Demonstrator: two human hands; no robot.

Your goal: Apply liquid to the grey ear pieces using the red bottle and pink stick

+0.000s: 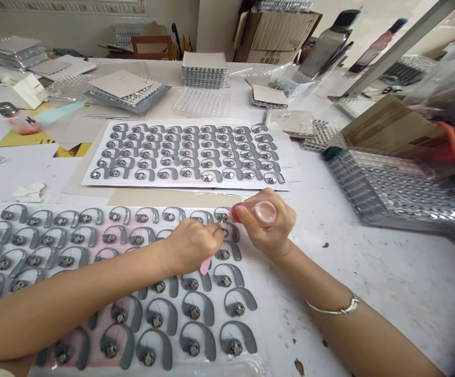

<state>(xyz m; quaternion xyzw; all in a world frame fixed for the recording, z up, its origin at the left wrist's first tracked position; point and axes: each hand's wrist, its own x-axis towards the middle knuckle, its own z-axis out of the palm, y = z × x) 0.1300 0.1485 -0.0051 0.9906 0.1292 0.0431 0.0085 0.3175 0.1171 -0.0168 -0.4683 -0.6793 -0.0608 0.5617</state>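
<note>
My right hand (268, 230) is wrapped round a small clear squeeze bottle (265, 213) with a red tip, its round base facing me. The bottle's tip points left, close to the grey ear-hook earphone parts (222, 215) at the top right corner of the near sheet. My left hand (198, 243) is closed in a pinch on a thin tool with a pink end (206, 266); its kind is mostly hidden by the fingers. The tool's light tip comes close to the same corner parts. Rows of such hooks, each with a round metallic piece, cover the near white sheet (246, 272).
Beyond lies a second white sheet (97, 157) with more rows of hooks. Stacked clear trays (388, 188) and a cardboard box (392, 125) stand on the right. Tray stacks (204, 70), a pink-filled bottle (21, 120) and a tall grey bottle (327, 44) are farther back.
</note>
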